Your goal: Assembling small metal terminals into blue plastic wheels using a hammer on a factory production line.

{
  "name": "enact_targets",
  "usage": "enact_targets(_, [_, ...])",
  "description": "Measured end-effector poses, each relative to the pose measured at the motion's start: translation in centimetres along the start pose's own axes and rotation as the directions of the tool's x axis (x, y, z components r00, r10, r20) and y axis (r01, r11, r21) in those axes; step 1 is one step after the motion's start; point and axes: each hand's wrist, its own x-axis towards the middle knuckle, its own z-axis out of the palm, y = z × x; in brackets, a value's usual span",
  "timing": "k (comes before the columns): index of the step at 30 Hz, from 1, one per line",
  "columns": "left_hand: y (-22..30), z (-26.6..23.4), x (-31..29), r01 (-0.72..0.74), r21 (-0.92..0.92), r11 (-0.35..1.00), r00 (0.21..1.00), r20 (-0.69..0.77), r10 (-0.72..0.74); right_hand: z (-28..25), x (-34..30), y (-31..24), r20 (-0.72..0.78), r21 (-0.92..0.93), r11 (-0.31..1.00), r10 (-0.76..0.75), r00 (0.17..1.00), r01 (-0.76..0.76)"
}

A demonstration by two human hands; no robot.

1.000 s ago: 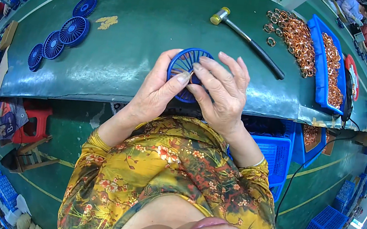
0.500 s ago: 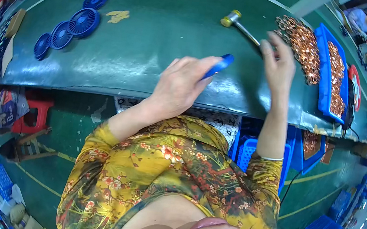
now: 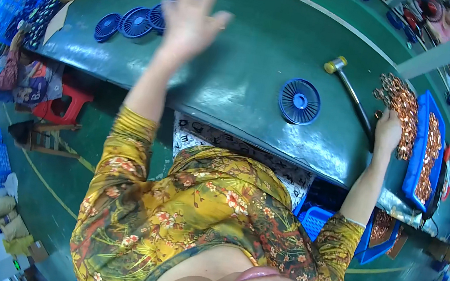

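My left hand (image 3: pixel 191 23) reaches over the far left of the green bench, fingers spread, nothing seen in it. Beside and partly behind it lie several blue round slatted grilles (image 3: pixel 137 22). Another blue grille (image 3: pixel 299 101) rests flat on the bench between my hands, hub upward. My right hand (image 3: pixel 389 132) is at the near left edge of a pile of copper-coloured rings (image 3: pixel 404 111), its fingers pinched on a ring (image 3: pixel 378 114). Close to that hand lies a hammer (image 3: pixel 336 65) with a yellowish head, its handle pointing toward my wrist.
A blue tray (image 3: pixel 409 181) of copper rings stands right of the pile. Below the bench at right is a blue basket (image 3: pixel 315 222). A red stool (image 3: pixel 72 103) stands on the floor at left. Other people are at far benches. A white post (image 3: pixel 441 56) rises at far right.
My left hand let go of the blue grille, which lies flat on the bench, and swung far left. My right hand moved to the copper rings. The whole view has turned.
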Motion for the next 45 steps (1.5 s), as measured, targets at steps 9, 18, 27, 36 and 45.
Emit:
enact_targets(9, [-8.1,0.3,-1.9,0.311,0.249,0.917,0.934,0.099,-0.343,-1.3,-1.8,-3.0,-0.107,0.262,0.953,-0.128,0.986,0.152])
enact_targets(18, [-3.4,-3.3,-4.7,0.311,-0.061,0.948,0.950,0.001,-0.312,-7.1,-7.2,-9.4,-0.655,0.462,0.654,-0.203,0.728,0.599])
enact_targets(27, [4.4,-4.0,-5.9,0.314,-0.593,0.741,0.910,-0.035,-0.413,-8.0,-9.6,-12.5,-0.532,0.426,0.690,-0.331,0.779,0.585])
enact_targets(36, [7.9,-3.2,-7.9,0.315,-0.760,0.568,0.932,0.136,-0.335,-5.2,-12.4,-12.5,-0.095,0.320,0.910,-0.247,0.964,0.265])
enact_targets(45, [12.8,-4.3,-7.8,0.546,-0.823,-0.155,0.826,0.560,-0.066,-7.9,-13.8,-13.0,-0.450,0.687,0.506,-0.267,0.852,0.521])
